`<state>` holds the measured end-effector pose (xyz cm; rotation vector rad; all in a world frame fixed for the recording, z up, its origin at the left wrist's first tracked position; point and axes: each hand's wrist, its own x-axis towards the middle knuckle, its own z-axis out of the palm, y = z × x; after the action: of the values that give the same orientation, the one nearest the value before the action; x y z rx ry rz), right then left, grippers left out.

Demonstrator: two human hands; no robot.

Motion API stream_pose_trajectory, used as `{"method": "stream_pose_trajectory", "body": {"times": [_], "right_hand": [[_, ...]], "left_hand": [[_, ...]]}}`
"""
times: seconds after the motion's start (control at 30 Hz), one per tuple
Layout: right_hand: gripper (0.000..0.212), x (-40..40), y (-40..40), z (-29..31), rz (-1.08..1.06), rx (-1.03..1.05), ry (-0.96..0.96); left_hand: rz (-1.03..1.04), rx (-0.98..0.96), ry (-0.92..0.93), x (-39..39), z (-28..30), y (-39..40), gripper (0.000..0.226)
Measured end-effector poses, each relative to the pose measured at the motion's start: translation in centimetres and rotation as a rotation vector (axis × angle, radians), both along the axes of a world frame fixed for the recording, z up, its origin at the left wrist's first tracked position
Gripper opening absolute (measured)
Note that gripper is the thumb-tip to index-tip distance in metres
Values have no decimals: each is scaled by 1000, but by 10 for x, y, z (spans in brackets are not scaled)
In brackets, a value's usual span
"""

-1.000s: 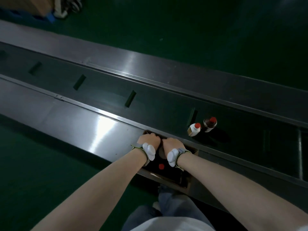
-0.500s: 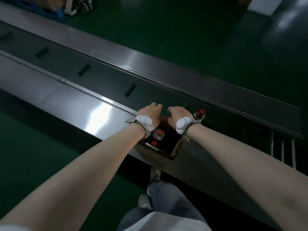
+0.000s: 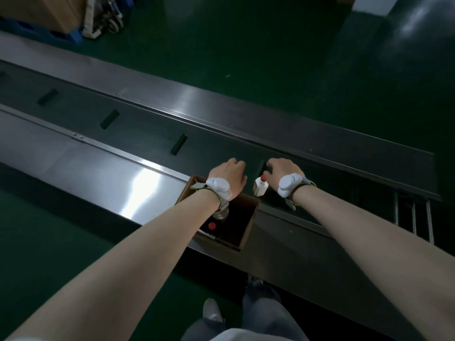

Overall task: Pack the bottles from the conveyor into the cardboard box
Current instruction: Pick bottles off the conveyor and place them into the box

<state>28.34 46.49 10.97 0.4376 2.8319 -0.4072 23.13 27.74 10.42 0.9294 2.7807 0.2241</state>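
Note:
A white bottle with a red cap (image 3: 260,188) stands on the dark conveyor belt (image 3: 147,134), just beyond the open cardboard box (image 3: 248,225). My right hand (image 3: 283,171) hovers right beside it, thumb close to the cap, fingers curled down; what lies under the palm is hidden. My left hand (image 3: 229,177) is over the belt past the box's far edge, fingers bent, with nothing seen in it. Inside the box a red-capped bottle (image 3: 211,226) and a second bottle (image 3: 220,214) show below my left wrist.
Shiny metal side rails (image 3: 98,178) run along both sides of the belt, and the box sits on the near one. Raised cleats (image 3: 179,146) cross the belt to the left. Pallets and cartons (image 3: 56,13) stand at the far left. My legs and shoe (image 3: 211,312) are below.
Both hands have moved from the box rim out over the belt. The white bottle now shows between them; the dark bottle seen earlier is out of sight.

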Motion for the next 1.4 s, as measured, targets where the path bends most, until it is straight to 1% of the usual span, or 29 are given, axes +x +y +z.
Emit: {"method": "stream_pose_trajectory", "body": {"times": [0.07, 0.23, 0.37, 0.53, 0.6, 0.77, 0.87, 1.0, 1.1, 1.27, 1.4], "right_hand": [[23, -6, 26, -9, -37, -3, -25], [23, -32, 90, -43, -93, -4, -103], [23, -48, 119, -72, -105, -23, -138], [25, -74, 152, -118, -89, -6, -243], [29, -81, 159, -139, -85, -17, -291], [51, -94, 161, -185, -76, -58, -373], [57, -98, 160, -206, -68, -51, -385], [45, -105, 161, -224, -68, -50, -387], [37, -107, 163, -234, -61, -35, -376], [33, -106, 161, -245, -39, 20, -356], [32, -106, 158, -245, -31, 44, -310]], "left_hand": [[-10, -21, -33, -10, -8, 26, 33], [-29, -80, -116, -46, -34, 97, 31], [-29, -135, -162, -67, -61, 127, 30], [-2, -212, -264, -93, -101, 158, 27], [20, -259, -324, -100, -117, 166, 24], [36, -349, -447, -112, -150, 179, 37], [24, -400, -494, -115, -163, 187, 38], [12, -454, -517, -117, -180, 198, 40], [23, -464, -538, -117, -192, 203, 37], [-19, -506, -503, -111, -209, 206, 37], [-69, -582, -478, -106, -214, 208, 50]]}}
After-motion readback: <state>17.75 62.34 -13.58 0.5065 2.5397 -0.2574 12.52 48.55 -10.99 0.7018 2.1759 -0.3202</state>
